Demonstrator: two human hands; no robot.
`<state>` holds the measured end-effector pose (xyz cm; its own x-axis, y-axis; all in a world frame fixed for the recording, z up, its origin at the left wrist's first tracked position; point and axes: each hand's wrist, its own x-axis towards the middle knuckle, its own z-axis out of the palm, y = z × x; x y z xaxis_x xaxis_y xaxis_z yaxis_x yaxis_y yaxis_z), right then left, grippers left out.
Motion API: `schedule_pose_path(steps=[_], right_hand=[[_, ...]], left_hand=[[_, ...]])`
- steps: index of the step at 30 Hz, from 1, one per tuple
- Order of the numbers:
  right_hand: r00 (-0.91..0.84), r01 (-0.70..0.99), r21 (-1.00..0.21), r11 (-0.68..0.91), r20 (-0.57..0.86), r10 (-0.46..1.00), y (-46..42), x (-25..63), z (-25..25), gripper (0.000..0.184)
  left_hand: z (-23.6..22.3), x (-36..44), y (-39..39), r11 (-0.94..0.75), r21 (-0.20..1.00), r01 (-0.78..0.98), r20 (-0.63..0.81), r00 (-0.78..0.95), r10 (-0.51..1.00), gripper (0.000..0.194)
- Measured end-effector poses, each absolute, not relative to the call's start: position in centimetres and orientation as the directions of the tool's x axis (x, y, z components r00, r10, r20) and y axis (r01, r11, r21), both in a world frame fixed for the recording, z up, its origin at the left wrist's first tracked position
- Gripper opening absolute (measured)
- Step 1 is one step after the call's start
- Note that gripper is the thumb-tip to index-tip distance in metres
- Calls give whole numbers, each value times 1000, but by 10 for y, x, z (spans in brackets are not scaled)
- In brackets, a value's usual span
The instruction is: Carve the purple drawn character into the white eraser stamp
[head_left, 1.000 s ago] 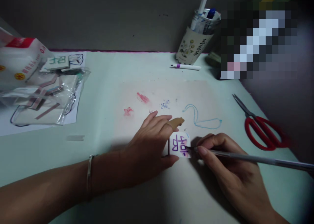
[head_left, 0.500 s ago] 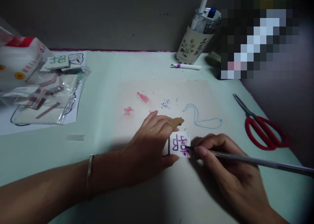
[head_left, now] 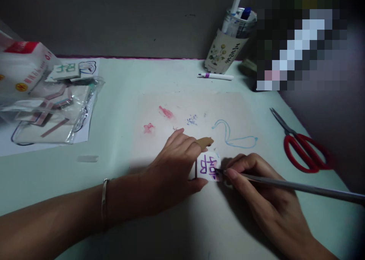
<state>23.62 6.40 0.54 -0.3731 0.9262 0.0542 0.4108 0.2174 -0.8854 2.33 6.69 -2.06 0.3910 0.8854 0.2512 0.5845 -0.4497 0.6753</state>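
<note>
Between the thumb and fingers of my left hand (head_left: 171, 165) is a small white carving block (head_left: 205, 167), held down on a pale sheet (head_left: 159, 146). Purple characters and a pinkish smudge mark its top face. A tan covering (head_left: 205, 142) sits at one left fingertip; I cannot tell if it is a bandage or a guard. My right hand (head_left: 265, 191) pinches a slim carving knife (head_left: 288, 184) with a long grey handle pointing right. Its dark tip meets the block's right part, over the purple marks. The block's left end is hidden by my left hand.
Red-handled scissors (head_left: 302, 148) lie at the right. A capped-looking purple marker (head_left: 218, 76) lies before a jar of pens (head_left: 228, 49). On the left are a plastic bag (head_left: 57, 127) of block pieces and a white package (head_left: 25, 70). A small translucent strip (head_left: 88, 159) lies nearby.
</note>
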Motion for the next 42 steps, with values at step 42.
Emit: schedule_pose_path(steps=[42], right_hand=[[-415,434,-879,198,0,910,65,238,8,18]], left_hand=[[-22,22,66,-480,663,574,284,401,871,64]])
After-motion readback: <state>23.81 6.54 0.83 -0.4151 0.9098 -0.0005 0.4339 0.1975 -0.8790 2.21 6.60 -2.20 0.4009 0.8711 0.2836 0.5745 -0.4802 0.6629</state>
